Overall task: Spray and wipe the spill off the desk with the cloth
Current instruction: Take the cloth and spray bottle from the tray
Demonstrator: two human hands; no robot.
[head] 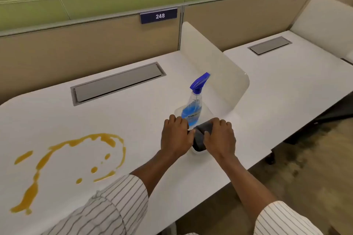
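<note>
A yellow-orange spill (74, 160) spreads in rings and drops across the left part of the white desk (133, 120). A clear spray bottle (193, 105) with blue liquid and a blue trigger head stands in a clear plastic tray (207, 112) near the desk's right side. A dark grey rolled cloth (200, 137) lies at the tray's near end. My left hand (175, 135) and my right hand (219, 139) both close on the cloth from either side, covering most of it.
A frosted divider panel (214, 63) stands just behind and right of the tray. A grey cable hatch (118, 82) is set in the desk at the back. A partition with the sign 248 (159, 15) runs behind. The floor drops off at the right.
</note>
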